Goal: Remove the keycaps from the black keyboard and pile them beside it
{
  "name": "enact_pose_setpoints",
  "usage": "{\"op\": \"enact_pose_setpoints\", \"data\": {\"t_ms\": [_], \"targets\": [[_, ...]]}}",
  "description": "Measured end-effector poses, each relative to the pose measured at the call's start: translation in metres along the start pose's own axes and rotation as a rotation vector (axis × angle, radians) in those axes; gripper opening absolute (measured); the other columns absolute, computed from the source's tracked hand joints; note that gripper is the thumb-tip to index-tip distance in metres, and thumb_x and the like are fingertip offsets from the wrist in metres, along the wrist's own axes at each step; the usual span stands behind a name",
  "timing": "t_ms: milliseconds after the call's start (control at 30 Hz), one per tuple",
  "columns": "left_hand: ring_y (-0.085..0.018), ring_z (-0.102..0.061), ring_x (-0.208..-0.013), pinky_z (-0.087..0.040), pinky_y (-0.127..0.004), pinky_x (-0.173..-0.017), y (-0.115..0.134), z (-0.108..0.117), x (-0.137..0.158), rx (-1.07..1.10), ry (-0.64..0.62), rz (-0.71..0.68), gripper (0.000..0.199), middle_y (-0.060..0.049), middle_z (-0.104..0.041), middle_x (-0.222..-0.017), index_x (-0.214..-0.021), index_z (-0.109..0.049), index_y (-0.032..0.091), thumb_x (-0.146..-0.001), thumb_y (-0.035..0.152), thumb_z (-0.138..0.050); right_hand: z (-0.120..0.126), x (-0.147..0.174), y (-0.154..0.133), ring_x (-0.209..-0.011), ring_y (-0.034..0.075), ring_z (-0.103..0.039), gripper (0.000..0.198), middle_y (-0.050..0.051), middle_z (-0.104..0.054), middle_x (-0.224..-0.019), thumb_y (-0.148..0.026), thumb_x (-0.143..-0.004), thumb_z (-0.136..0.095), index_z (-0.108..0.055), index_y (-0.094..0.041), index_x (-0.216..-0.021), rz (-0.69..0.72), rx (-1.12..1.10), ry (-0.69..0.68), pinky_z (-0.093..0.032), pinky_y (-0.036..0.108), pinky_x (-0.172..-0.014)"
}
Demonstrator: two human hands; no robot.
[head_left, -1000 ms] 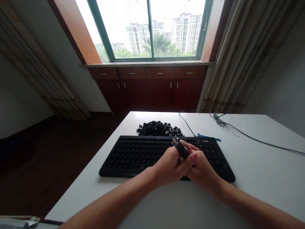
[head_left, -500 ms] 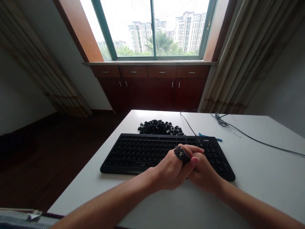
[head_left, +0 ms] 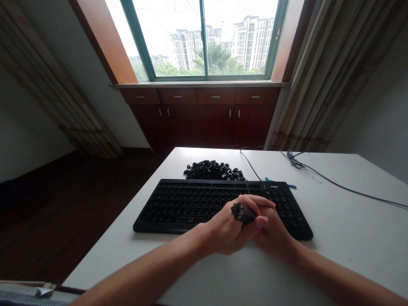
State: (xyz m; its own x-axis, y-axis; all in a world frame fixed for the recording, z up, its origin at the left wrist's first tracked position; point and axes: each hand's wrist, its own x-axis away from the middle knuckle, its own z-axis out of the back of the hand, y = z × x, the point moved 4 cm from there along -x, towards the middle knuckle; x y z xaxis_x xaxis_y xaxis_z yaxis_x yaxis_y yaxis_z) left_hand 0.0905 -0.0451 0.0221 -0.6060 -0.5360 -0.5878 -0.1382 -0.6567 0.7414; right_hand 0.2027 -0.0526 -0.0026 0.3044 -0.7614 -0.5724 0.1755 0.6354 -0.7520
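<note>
Holding a dark tool [head_left: 242, 214] in the left hand [head_left: 225, 231], wrapped snugly around it, with only a blocky, notched end showing beside the thumb. Resting the right hand [head_left: 269, 231] against the left, partly beneath its fingers; bent inward, with palm hidden. Cannot tell whether also gripping the far part of the tool. Both in front of the black keyboard [head_left: 191, 221], overlapping its right half in view; cannot tell if touching it. Over the main block, rows of bare key sockets visible; toward the number pad, too dim to read clearly.

Just behind the keyboard, left of its middle: a heap of black keycaps [head_left: 208, 171], loose and jumbled. Behind its right end: a slim blue object [head_left: 292, 186], partly hidden. Farther right: a thin bent wire [head_left: 316, 179], near the coiled cable [head_left: 295, 160]. All on the white table [head_left: 357, 238]. Beyond: reddish-brown cabinets [head_left: 199, 123] under a green-framed window [head_left: 205, 46], between a right curtain [head_left: 306, 97] and a left curtain [head_left: 63, 97].
</note>
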Motion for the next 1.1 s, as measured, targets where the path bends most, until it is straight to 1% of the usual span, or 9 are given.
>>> {"op": "enact_pose_setpoints", "data": {"t_ms": [233,467,533,600,667,800,900,1000,1100], "targets": [[-0.024,-0.064,-0.119,-0.054,-0.042,-0.100,-0.005,-0.002,0.001,0.065,-0.028,-0.062,0.010,-0.016,-0.064,-0.127,-0.099,-0.045,0.021,-0.099,0.022,-0.055,0.000,0.004,-0.002,-0.059,0.018,-0.059,0.017,0.003,-0.066,-0.075,-0.019,-0.090,-0.058,-0.070,-0.025,-0.102,0.053,0.024,-0.033,-0.051,0.029,-0.054],[-0.023,-0.065,-0.114,-0.054,-0.043,-0.099,-0.003,-0.003,0.001,-0.007,-0.039,-0.185,0.013,-0.013,-0.067,-0.121,-0.098,-0.043,0.023,-0.098,0.026,-0.055,0.001,0.004,-0.009,-0.060,0.019,-0.058,0.012,0.003,-0.063,-0.077,-0.021,-0.088,-0.059,-0.067,-0.025,-0.096,0.117,0.040,0.002,-0.047,0.029,-0.052],[-0.023,-0.065,-0.114,-0.054,-0.042,-0.099,-0.004,-0.002,0.000,0.009,-0.027,-0.160,0.011,-0.013,-0.066,-0.122,-0.098,-0.043,0.022,-0.099,0.026,-0.054,0.000,0.003,-0.008,-0.060,0.018,-0.057,0.012,0.002,-0.061,-0.074,-0.018,-0.087,-0.058,-0.066,-0.025,-0.092,0.110,0.040,-0.006,-0.047,0.029,-0.053],[-0.022,-0.064,-0.116,-0.054,-0.041,-0.100,-0.006,-0.001,-0.001,0.014,-0.023,-0.085,0.007,-0.014,-0.063,-0.124,-0.101,-0.043,0.022,-0.100,0.023,-0.050,0.001,0.000,-0.004,-0.060,0.017,-0.056,0.011,0.001,-0.060,-0.070,-0.014,-0.084,-0.058,-0.064,-0.023,-0.082,0.055,0.034,0.007,-0.046,0.027,-0.054],[-0.022,-0.062,-0.118,-0.052,-0.042,-0.103,-0.009,0.002,-0.002,-0.028,-0.022,-0.003,0.009,-0.014,-0.060,-0.128,-0.107,-0.044,0.021,-0.101,0.023,-0.049,0.003,-0.002,0.002,-0.060,0.016,-0.055,0.011,0.000,-0.059,-0.068,-0.014,-0.083,-0.059,-0.060,-0.021,-0.075,-0.051,-0.020,0.043,-0.045,0.027,-0.055],[-0.024,-0.060,-0.119,-0.050,-0.042,-0.104,-0.017,0.012,-0.002,-0.159,-0.021,0.126,0.039,-0.013,-0.059,-0.131,-0.129,-0.041,0.020,-0.097,0.034,-0.059,0.012,-0.005,0.015,-0.054,0.012,-0.044,0.022,-0.001,-0.053,-0.062,-0.029,-0.087,-0.064,-0.058,-0.019,-0.068,-0.364,-0.250,0.203,-0.039,0.025,-0.050],[-0.026,-0.060,-0.113,-0.052,-0.044,-0.099,-0.026,0.017,0.000,-0.297,0.007,0.207,0.061,-0.012,-0.060,-0.127,-0.134,-0.041,0.021,-0.087,0.048,-0.070,0.018,-0.006,0.024,-0.048,0.009,-0.031,0.038,-0.005,-0.041,-0.053,-0.036,-0.087,-0.068,-0.048,-0.020,-0.060,-0.551,-0.476,0.336,-0.028,0.023,-0.045],[-0.028,-0.061,-0.107,-0.053,-0.046,-0.093,-0.034,0.019,0.001,-0.455,0.025,0.263,0.077,-0.012,-0.062,-0.121,-0.128,-0.047,0.020,-0.071,0.059,-0.081,0.020,-0.007,0.028,-0.044,0.008,-0.024,0.045,-0.008,-0.032,-0.048,-0.033,-0.086,-0.069,-0.038,-0.022,-0.055,-0.621,-0.686,0.428,-0.020,0.024,-0.042],[-0.027,-0.060,-0.101,-0.052,-0.045,-0.094,-0.037,0.015,0.000,-0.563,-0.043,0.224,0.066,-0.009,-0.066,-0.110,-0.111,-0.060,0.019,-0.066,0.061,-0.083,0.022,-0.008,0.028,-0.043,0.008,-0.027,0.045,-0.007,-0.033,-0.047,-0.028,-0.086,-0.068,-0.038,-0.022,-0.053,-0.569,-0.759,0.506,-0.023,0.026,-0.043]]}}
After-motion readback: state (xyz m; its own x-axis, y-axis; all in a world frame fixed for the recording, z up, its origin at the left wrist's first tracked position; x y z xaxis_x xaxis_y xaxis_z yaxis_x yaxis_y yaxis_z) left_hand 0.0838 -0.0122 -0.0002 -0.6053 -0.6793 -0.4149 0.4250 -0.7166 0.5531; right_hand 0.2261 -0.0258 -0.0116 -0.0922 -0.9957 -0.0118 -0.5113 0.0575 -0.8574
